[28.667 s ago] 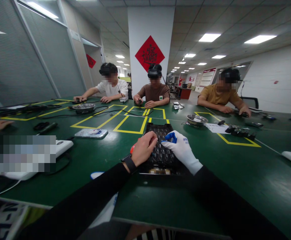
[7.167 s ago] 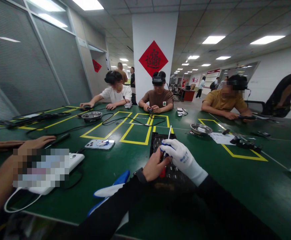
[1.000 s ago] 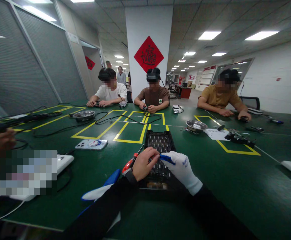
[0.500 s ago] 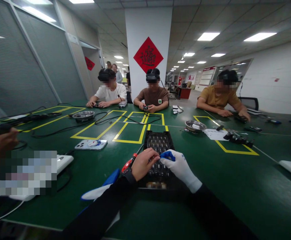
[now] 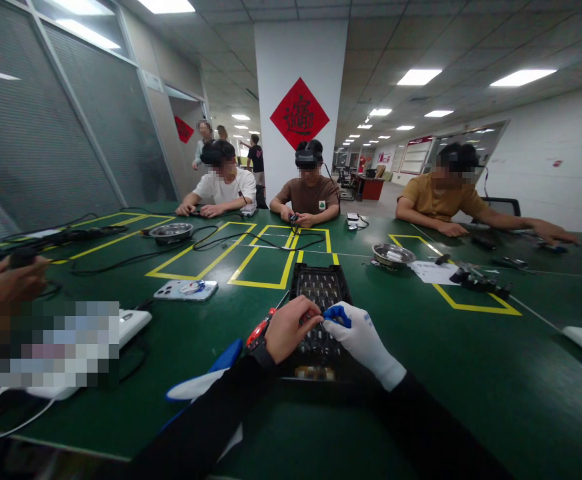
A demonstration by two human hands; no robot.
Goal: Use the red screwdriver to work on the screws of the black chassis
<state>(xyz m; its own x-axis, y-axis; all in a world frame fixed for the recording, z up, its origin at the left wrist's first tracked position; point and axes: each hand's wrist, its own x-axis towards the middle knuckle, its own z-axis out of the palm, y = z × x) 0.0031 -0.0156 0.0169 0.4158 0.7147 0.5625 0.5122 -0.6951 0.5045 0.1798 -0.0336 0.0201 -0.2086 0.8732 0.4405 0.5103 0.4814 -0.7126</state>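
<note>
My bare left hand (image 5: 293, 327) and my right hand (image 5: 358, 331), in a white glove with blue fingertips, meet above a black tray (image 5: 347, 283) with rows of small metallic pieces. Both hands are closed in a pinch, fingertips almost touching. Whatever lies between them is too small to make out. Beside my left wrist rests a red-handled tool (image 5: 259, 328), partly covered by the hand. An empty blue and white glove (image 5: 198, 385) lies under my left forearm.
A phone (image 5: 185, 289) and a white device (image 5: 135, 321) lie to the left. Metal bowls (image 5: 171, 231) (image 5: 393, 254) stand farther back, with black cables (image 5: 215, 241) across the green table. Several people sit around it; one hand (image 5: 8, 287) shows at the far left.
My hands keep their pinch over the tray, nearly unmoved. The view has shifted slightly. The person at the right has stretched an arm out along the table.
</note>
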